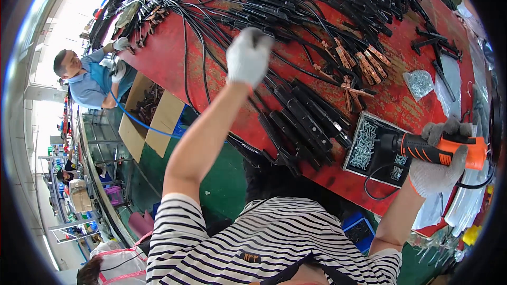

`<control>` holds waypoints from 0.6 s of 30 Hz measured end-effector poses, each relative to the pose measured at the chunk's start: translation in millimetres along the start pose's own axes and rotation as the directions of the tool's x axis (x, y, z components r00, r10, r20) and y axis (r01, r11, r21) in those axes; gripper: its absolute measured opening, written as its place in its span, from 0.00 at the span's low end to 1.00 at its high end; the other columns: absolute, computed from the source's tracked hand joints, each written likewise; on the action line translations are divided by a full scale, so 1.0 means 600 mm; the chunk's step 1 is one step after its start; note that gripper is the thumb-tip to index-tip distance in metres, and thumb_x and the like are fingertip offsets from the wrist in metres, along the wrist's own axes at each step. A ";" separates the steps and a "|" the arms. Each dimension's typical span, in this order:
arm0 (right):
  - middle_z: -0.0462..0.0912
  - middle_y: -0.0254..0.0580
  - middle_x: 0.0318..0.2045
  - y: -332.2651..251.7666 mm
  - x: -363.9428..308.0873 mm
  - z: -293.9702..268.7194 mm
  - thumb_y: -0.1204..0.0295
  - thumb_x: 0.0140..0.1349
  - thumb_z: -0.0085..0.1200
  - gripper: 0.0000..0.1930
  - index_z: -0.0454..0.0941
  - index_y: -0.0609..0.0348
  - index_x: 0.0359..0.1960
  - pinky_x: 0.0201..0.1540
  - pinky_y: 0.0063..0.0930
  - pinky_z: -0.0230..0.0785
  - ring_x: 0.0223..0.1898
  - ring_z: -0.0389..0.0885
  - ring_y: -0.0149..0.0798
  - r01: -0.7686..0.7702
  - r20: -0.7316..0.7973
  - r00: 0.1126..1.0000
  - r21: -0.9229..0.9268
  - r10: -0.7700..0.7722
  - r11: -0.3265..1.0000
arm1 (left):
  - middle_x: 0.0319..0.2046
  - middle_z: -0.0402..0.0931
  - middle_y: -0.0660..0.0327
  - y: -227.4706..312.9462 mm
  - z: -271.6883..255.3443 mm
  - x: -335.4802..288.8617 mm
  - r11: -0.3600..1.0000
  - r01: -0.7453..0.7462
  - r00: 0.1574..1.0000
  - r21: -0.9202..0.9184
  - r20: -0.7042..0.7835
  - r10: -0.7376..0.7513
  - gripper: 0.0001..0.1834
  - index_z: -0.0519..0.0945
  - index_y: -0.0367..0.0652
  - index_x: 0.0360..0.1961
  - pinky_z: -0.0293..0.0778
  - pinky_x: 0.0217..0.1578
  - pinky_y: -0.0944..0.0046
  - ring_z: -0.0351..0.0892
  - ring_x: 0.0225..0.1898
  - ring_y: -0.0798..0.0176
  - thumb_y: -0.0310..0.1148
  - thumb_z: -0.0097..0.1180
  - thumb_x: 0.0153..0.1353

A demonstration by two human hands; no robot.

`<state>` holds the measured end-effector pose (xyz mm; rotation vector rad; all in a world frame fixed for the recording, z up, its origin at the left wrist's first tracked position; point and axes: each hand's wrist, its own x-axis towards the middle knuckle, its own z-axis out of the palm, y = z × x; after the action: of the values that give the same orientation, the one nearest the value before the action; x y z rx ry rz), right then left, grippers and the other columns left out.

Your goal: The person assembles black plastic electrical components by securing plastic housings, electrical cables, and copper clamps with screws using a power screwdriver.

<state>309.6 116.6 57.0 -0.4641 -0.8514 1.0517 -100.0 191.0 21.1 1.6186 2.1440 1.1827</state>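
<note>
My left hand (248, 57), in a white glove, reaches over the bundle of black cables (211, 18). Its fingers are curled and a little blurred; dark parts lie right at the fingertips, and what they grip is unclear. My right hand (438, 171), also gloved, is wrapped around an orange and black power screwdriver (443, 150). The tool's dark nose points left, over a tray (346, 166) of small silver screws (364, 148). Between my hands, several black handles (303, 119) lie side by side near the table's front edge. Copper-coloured clamp jaws (369, 66) rest beyond them.
The worn red table (404, 105) carries a clear bag of screws (419, 84) and black plastic parts (435, 42) at right. Left of the table, an open cardboard box (158, 137) holds dark parts. A co-worker (87, 82) in blue works at the far left, beside a blue hose (140, 121).
</note>
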 end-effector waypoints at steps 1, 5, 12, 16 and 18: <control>0.80 0.46 0.46 -0.004 -0.001 -0.002 0.57 0.69 0.56 0.24 0.71 0.56 0.61 0.38 0.37 0.65 0.28 0.75 0.36 0.019 -0.015 1.000 -0.037 -0.020 0.999 | 0.43 0.86 0.44 -0.052 0.004 0.056 0.990 0.046 0.999 0.131 -0.026 -0.043 0.20 0.86 0.39 0.47 0.78 0.55 0.50 0.85 0.51 0.41 0.44 0.58 0.63; 0.76 0.44 0.44 -0.014 -0.007 -0.027 0.56 0.69 0.55 0.26 0.68 0.58 0.62 0.38 0.37 0.65 0.28 0.75 0.36 0.028 -0.108 0.993 -0.136 -0.043 0.990 | 0.48 0.85 0.42 -0.196 0.013 0.212 0.812 0.150 0.980 0.565 0.026 -0.199 0.21 0.87 0.42 0.49 0.78 0.58 0.49 0.84 0.55 0.41 0.40 0.53 0.59; 0.76 0.44 0.43 -0.014 -0.002 -0.048 0.56 0.70 0.55 0.25 0.70 0.59 0.61 0.37 0.34 0.66 0.29 0.75 0.36 0.012 -0.203 0.978 -0.178 -0.049 0.984 | 0.58 0.82 0.48 -0.267 0.010 0.311 0.762 0.097 0.957 0.641 0.152 -0.249 0.28 0.80 0.53 0.64 0.74 0.62 0.51 0.79 0.62 0.43 0.39 0.49 0.61; 0.76 0.44 0.42 0.006 0.015 -0.046 0.56 0.70 0.55 0.24 0.72 0.58 0.60 0.34 0.31 0.65 0.28 0.75 0.35 0.018 -0.229 0.971 -0.208 -0.066 0.978 | 0.59 0.80 0.46 -0.306 0.019 0.387 0.777 0.122 0.837 0.617 0.357 -0.414 0.26 0.83 0.43 0.58 0.74 0.62 0.51 0.78 0.63 0.43 0.42 0.44 0.66; 0.76 0.44 0.42 0.024 0.028 -0.045 0.57 0.69 0.55 0.24 0.72 0.58 0.60 0.33 0.33 0.65 0.27 0.74 0.35 -0.001 -0.204 0.979 -0.129 -0.026 0.992 | 0.61 0.77 0.44 -0.349 -0.007 0.428 0.677 -0.037 0.889 0.735 0.334 -0.314 0.30 0.82 0.40 0.57 0.75 0.60 0.48 0.76 0.64 0.43 0.48 0.35 0.71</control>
<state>326.7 139.6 36.9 -0.6635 -0.7393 0.9225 -349.0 398.8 -47.5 1.6879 2.4795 -0.1836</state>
